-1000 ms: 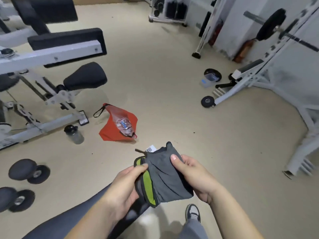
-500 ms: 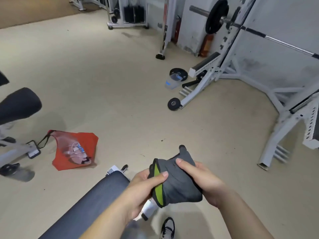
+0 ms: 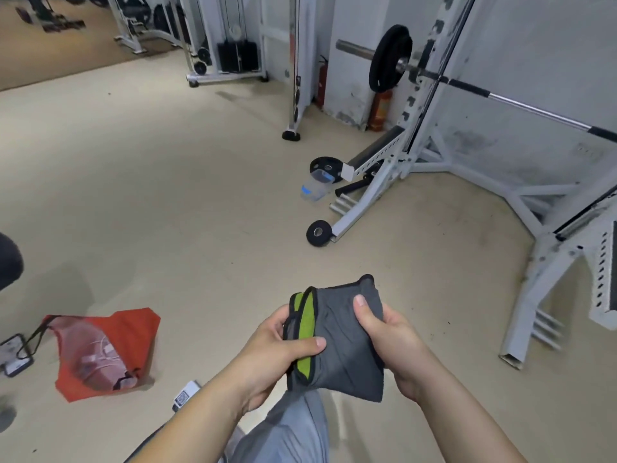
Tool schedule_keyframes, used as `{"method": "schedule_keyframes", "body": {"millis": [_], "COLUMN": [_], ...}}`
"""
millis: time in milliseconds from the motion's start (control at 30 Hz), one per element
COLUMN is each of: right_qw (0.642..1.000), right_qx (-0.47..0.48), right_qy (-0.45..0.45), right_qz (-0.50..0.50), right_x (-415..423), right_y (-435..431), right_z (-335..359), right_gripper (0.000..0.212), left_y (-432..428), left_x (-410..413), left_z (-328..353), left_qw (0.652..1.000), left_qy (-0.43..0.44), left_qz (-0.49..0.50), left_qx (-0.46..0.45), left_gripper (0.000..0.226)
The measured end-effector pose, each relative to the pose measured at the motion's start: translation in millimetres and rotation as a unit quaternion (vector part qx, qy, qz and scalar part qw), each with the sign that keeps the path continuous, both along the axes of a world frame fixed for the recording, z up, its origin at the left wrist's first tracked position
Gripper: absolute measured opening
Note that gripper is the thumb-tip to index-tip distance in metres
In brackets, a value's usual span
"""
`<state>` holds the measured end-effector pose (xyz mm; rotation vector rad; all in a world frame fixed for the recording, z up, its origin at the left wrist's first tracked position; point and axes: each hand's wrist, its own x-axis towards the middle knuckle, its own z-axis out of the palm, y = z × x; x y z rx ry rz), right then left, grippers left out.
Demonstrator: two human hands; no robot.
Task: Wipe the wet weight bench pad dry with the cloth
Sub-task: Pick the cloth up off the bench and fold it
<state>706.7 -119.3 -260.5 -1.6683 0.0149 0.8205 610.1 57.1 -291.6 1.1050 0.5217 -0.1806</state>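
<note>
I hold a folded grey cloth (image 3: 344,345) with a green inner layer and black trim in front of me at lower centre. My left hand (image 3: 277,352) grips its left edge, thumb across the green part. My right hand (image 3: 390,342) grips its right side, thumb pressed on the grey face. Only a dark sliver of the weight bench pad (image 3: 142,451) shows at the bottom edge, under my left forearm. A white tag (image 3: 185,396) sits just beyond that sliver.
A red mesh bag (image 3: 107,349) holding small items lies on the beige floor at left, a phone (image 3: 15,354) beside it. A white rack (image 3: 417,145) with a loaded barbell (image 3: 390,58) stands at right. A clear container (image 3: 315,185) and a small plate (image 3: 319,232) lie near the rack's foot.
The view has swung right and upward: the bench pad has slid almost out of frame and the rack is nearer centre. Both hands keep their hold on the cloth.
</note>
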Motion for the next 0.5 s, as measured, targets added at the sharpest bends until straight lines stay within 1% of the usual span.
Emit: {"method": "schedule_keyframes", "body": {"millis": [100, 200, 333, 500], "right_qw": [1.0, 0.999, 0.997, 0.995], "right_qx": [-0.013, -0.029, -0.047, -0.036], "right_qy": [0.014, 0.022, 0.032, 0.044], "right_qz": [-0.014, 0.01, 0.048, 0.081], "right_x": [49, 111, 204, 306], "right_y": [30, 79, 170, 271], "right_z": [-5, -12, -19, -16], "right_gripper": [0.034, 0.035, 0.021, 0.02], "left_y": [29, 75, 164, 265], "left_x": [48, 102, 180, 277], "left_z": [-8, -17, -22, -10], "left_qw": [1.0, 0.999, 0.997, 0.998], "left_qy": [0.008, 0.011, 0.028, 0.028], "left_qz": [0.014, 0.037, 0.067, 0.023], "left_qx": [-0.011, -0.015, -0.006, 0.053], "left_gripper": [0.044, 0.042, 0.041, 0.051]}}
